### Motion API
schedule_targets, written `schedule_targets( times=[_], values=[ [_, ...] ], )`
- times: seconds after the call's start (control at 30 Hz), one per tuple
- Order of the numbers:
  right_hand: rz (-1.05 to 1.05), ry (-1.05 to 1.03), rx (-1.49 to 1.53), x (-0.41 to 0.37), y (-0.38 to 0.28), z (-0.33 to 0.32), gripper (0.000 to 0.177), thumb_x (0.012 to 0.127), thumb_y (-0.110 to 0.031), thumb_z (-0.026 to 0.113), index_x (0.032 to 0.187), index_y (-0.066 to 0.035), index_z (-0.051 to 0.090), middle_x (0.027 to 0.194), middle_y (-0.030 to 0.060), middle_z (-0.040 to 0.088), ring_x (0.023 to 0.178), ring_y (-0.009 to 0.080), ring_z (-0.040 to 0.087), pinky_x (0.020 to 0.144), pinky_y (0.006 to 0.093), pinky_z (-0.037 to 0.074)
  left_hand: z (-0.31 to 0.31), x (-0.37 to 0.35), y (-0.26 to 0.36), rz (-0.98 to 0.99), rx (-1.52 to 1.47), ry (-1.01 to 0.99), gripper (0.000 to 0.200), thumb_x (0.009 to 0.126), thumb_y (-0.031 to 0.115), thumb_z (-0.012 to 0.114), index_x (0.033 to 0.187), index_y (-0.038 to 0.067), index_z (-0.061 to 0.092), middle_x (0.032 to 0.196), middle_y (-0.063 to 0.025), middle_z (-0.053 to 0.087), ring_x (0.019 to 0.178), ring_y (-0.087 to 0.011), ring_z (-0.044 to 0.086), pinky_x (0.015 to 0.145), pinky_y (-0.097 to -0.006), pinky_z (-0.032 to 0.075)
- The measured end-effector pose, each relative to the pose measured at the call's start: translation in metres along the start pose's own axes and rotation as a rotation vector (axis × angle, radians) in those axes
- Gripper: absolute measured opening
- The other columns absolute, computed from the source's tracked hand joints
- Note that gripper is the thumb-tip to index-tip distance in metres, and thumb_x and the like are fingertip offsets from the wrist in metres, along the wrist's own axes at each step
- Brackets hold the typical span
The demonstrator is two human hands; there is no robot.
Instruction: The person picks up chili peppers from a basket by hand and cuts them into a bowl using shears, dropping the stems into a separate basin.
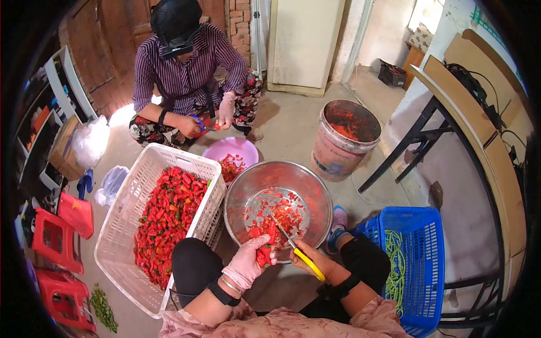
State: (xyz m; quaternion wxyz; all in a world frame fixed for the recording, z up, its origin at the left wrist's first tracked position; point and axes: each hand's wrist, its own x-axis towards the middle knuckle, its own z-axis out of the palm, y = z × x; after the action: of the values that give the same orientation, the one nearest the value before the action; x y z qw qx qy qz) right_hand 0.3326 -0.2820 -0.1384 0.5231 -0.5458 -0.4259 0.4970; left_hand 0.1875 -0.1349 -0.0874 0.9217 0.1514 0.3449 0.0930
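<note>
My left hand (249, 263), in a pale pink glove, holds several red peppers (265, 242) over the near rim of a large steel bowl (235, 194). Bare, my right hand (313, 260) grips yellow-handled scissors (307, 262), whose blades point up-left beside the peppers. Cut red pepper pieces (288, 214) lie in the bowl. Left of it, a white plastic crate (115, 225) holds a heap of whole red peppers (169, 219).
Across from me a squatting person (186, 73) holds blue-handled scissors above a pink bowl (251, 147). A stained bucket (338, 152) stands behind the steel bowl. A blue basket (431, 259) with green cord is at right; red stools (62, 293) are at left.
</note>
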Motion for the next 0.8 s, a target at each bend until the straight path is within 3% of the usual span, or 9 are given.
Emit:
schedule_targets(
  times=[0.17, 0.23, 0.27, 0.33, 0.4, 0.57, 0.63, 0.73, 0.8],
  values=[
    [-0.049, 0.006, -0.270, -0.005, 0.000, -0.004, 0.045, 0.083, -0.001, 0.056, 0.123, -0.004, 0.036, 0.085, -0.0008, 0.043, 0.077, 0.0057, 0.044, 0.068, 0.0175, 0.040, -0.004, 0.013, -0.004, -0.106, -0.034, 0.022, 0.018, 0.084, 0.020, 0.056, 0.090, 0.003, 0.050, 0.065, -0.0075, 0.053, 0.056, -0.0184, 0.051, 0.051, -0.0319, 0.046],
    [0.293, -0.001, 0.886, -0.001, 0.015, -0.003, 0.043, 0.083, -0.003, 0.056, 0.122, -0.003, 0.037, 0.086, -0.0004, 0.045, 0.079, 0.0067, 0.045, 0.071, 0.0183, 0.041, -0.010, 0.022, -0.006, -0.106, -0.028, -0.008, 0.016, 0.085, 0.019, 0.055, 0.089, 0.004, 0.052, 0.067, -0.0077, 0.054, 0.056, -0.0182, 0.052, 0.050, -0.0322, 0.046],
    [0.292, 0.000, 0.885, -0.001, 0.008, 0.000, 0.043, 0.083, -0.003, 0.056, 0.122, -0.003, 0.037, 0.086, -0.0004, 0.045, 0.079, 0.0067, 0.045, 0.071, 0.0183, 0.041, -0.013, 0.026, -0.008, -0.108, -0.024, -0.036, 0.015, 0.085, 0.019, 0.054, 0.088, 0.004, 0.054, 0.070, -0.0079, 0.056, 0.055, -0.0180, 0.053, 0.050, -0.0325, 0.047],
    [0.037, 0.075, -0.023, -0.005, -0.013, 0.008, 0.041, 0.084, -0.006, 0.056, 0.121, -0.003, 0.038, 0.090, 0.0005, 0.048, 0.082, 0.0084, 0.047, 0.075, 0.0197, 0.041, -0.018, 0.036, -0.011, -0.102, -0.042, -0.037, 0.015, 0.085, 0.019, 0.055, 0.088, 0.005, 0.055, 0.069, -0.0078, 0.056, 0.055, -0.0178, 0.053, 0.050, -0.0320, 0.047],
    [0.019, 0.107, -0.045, -0.006, -0.018, 0.014, 0.040, 0.085, -0.008, 0.056, 0.120, -0.003, 0.039, 0.092, 0.0015, 0.049, 0.083, 0.0091, 0.048, 0.075, 0.0213, 0.042, -0.015, 0.033, -0.014, -0.096, -0.060, -0.036, 0.015, 0.085, 0.020, 0.055, 0.088, 0.005, 0.055, 0.069, -0.0076, 0.057, 0.055, -0.0175, 0.053, 0.049, -0.0316, 0.047],
    [0.135, 0.166, -0.238, -0.007, -0.016, 0.015, 0.041, 0.084, -0.018, 0.060, 0.117, -0.003, 0.041, 0.095, 0.0062, 0.054, 0.087, 0.0114, 0.050, 0.076, 0.0255, 0.042, -0.002, 0.019, -0.032, 0.517, 0.545, 0.228, 0.016, 0.078, 0.012, 0.065, 0.091, 0.003, 0.060, 0.075, -0.0026, 0.059, 0.057, -0.0098, 0.052, 0.048, -0.0234, 0.043],
    [0.056, 0.243, -0.387, -0.006, -0.015, 0.017, 0.046, 0.080, -0.025, 0.065, 0.114, -0.004, 0.043, 0.076, 0.0064, 0.047, 0.072, 0.0139, 0.047, 0.066, 0.0261, 0.042, -0.002, 0.019, -0.035, 0.545, 0.535, 0.256, 0.017, 0.075, 0.009, 0.068, 0.090, 0.003, 0.061, 0.077, -0.0014, 0.059, 0.057, -0.0070, 0.050, 0.047, -0.0205, 0.040],
    [0.037, 0.300, -0.547, -0.006, -0.015, 0.020, 0.051, 0.077, -0.030, 0.066, 0.114, -0.004, 0.044, 0.081, 0.0132, 0.052, 0.076, 0.0240, 0.054, 0.069, 0.0326, 0.044, -0.008, 0.025, -0.038, 0.613, 0.496, 0.218, 0.015, 0.078, 0.008, 0.064, 0.091, 0.003, 0.060, 0.076, -0.0026, 0.060, 0.056, -0.0088, 0.052, 0.047, -0.0209, 0.042],
    [0.043, 0.364, -0.745, -0.003, -0.007, 0.022, 0.054, 0.077, -0.034, 0.065, 0.116, -0.005, 0.042, 0.086, 0.0170, 0.054, 0.081, 0.0295, 0.055, 0.071, 0.0363, 0.044, -0.009, 0.025, -0.036, 0.426, 0.212, 0.109, 0.013, 0.080, 0.005, 0.060, 0.093, 0.003, 0.058, 0.077, -0.0039, 0.061, 0.059, -0.0114, 0.056, 0.049, -0.0244, 0.046]
  ],
)
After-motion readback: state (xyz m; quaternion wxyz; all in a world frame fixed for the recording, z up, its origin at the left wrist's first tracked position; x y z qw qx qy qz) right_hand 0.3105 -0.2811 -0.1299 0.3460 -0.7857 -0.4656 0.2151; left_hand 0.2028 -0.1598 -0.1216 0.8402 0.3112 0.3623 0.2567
